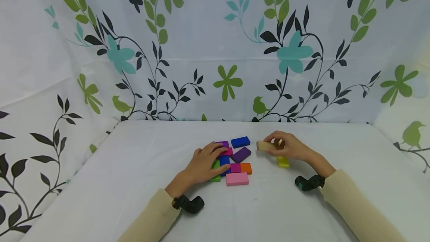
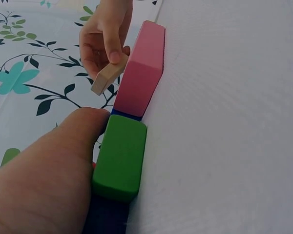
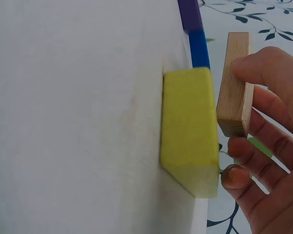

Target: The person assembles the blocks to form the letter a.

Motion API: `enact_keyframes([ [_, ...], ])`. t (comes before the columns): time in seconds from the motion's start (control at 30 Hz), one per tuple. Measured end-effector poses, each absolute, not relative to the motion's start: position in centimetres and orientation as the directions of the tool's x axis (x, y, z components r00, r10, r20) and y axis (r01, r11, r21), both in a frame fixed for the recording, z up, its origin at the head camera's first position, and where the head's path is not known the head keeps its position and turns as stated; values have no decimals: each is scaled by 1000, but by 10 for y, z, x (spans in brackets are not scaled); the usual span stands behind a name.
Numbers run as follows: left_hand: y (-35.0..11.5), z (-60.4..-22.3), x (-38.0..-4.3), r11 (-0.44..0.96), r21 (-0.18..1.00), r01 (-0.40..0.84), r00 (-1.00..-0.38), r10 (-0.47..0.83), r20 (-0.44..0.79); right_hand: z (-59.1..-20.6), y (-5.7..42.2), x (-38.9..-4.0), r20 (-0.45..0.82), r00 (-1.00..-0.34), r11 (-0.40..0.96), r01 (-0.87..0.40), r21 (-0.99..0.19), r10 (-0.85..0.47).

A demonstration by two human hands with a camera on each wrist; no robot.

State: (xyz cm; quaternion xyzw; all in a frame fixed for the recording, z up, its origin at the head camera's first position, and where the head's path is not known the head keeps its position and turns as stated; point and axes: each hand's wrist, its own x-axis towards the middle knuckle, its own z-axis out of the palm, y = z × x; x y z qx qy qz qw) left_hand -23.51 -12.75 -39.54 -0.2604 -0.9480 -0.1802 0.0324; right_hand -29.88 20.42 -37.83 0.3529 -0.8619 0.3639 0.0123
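Observation:
My left hand (image 1: 201, 165) lies over the left side of a cluster of coloured wooden blocks, its fingers spread. Under or beside its fingers are a green block (image 1: 215, 178), a blue block (image 1: 224, 161), a magenta block (image 1: 229, 152) and a purple block (image 1: 223, 143). My right hand (image 1: 292, 145) pinches a plain wooden block (image 1: 264, 145) between thumb and fingers. In the right wrist view, that plain block is held beside a yellow block (image 3: 189, 117). The yellow block stands on the table just below the right hand in the head view.
A pink block (image 1: 237, 179) forms the cluster's near edge, with a second magenta block (image 1: 235, 167) and an orange block (image 1: 246, 168) behind it. Farther back lie a tilted purple block (image 1: 241, 154) and another blue block (image 1: 240, 142). Patterned cloth (image 1: 201, 47) hangs behind the white table (image 1: 262, 212).

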Motion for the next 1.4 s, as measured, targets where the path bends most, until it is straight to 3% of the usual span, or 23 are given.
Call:
enact_keyframes([
  [0.4, -127, -395, -235, 799, 326, 504, -863, 482, 152, -382, 204, -309, 239, -798, 552, -566, -612, -554],
  [1.4, -128, -395, -235, 794, 341, 503, -863, 482, 152, -380, 194, -315, 164, -804, 608, -549, -574, -572],
])
